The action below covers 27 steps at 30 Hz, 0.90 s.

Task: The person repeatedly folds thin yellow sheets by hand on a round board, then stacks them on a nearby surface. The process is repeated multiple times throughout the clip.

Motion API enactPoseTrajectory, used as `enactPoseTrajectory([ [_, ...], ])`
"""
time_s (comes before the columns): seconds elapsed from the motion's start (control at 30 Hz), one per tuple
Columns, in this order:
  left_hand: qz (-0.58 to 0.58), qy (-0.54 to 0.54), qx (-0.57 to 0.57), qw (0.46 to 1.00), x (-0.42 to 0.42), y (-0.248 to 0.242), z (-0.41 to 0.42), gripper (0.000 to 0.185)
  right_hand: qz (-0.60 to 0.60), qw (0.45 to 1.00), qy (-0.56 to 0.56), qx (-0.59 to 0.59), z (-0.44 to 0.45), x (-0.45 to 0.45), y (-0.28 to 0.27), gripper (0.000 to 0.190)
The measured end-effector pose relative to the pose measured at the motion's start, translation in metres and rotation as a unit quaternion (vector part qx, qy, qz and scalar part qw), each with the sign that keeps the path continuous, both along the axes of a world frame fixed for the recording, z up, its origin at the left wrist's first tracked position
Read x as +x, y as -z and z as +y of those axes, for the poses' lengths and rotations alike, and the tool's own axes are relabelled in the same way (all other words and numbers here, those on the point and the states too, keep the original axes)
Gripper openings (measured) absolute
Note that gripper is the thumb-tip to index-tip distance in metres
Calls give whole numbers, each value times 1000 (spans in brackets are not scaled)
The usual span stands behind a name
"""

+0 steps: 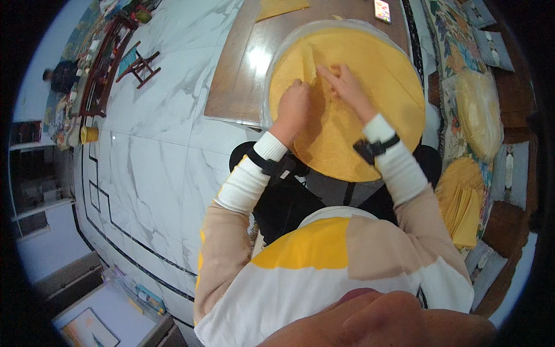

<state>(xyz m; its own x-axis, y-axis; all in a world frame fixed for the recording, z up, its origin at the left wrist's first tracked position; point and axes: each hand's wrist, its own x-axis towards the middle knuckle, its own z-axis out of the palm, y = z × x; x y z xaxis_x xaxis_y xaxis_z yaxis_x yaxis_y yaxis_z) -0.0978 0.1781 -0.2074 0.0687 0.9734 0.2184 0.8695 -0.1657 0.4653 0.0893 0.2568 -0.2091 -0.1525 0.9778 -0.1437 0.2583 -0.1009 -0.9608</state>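
A stack of large round yellow sheets [360, 139], its material not certain, lies on clear plastic at the near end of a brown table and overhangs its edge. My left hand [295, 108] is closed on a folded or raised strip of yellow sheet [308, 63] on the left part of the stack. Just right of that strip, my right hand [346, 86] hovers over or touches the top sheet with its index finger stretched out and fingers apart; nothing shows in it. Both wrists wear black straps with small devices.
Beyond the stack, a yellow piece [282, 8] and a phone [382, 11] lie on the table [234, 78]. To the right, a cloth-covered bench holds a plastic-wrapped yellow bundle [479, 115] and folded yellow sheets [461, 199]. A folding stool [141, 67] stands left; a person [63, 77] is farther off.
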Motion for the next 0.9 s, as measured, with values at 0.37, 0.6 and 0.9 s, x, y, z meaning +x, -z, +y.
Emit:
enactPoseTrajectory([
  [0.37, 87, 121, 74, 986, 81, -27, -35, 14, -193, 978, -57, 51, 157, 73, 4, 64],
  [0.6, 10, 154, 106, 982, 74, -25, -87, 50, -52, 985, 143, 80, 13, 197, 6, 38],
  [0.9, -31, 72, 72, 994, 54, 24, -123, 69, -38, 981, 187, -21, -101, 217, -36, 33],
])
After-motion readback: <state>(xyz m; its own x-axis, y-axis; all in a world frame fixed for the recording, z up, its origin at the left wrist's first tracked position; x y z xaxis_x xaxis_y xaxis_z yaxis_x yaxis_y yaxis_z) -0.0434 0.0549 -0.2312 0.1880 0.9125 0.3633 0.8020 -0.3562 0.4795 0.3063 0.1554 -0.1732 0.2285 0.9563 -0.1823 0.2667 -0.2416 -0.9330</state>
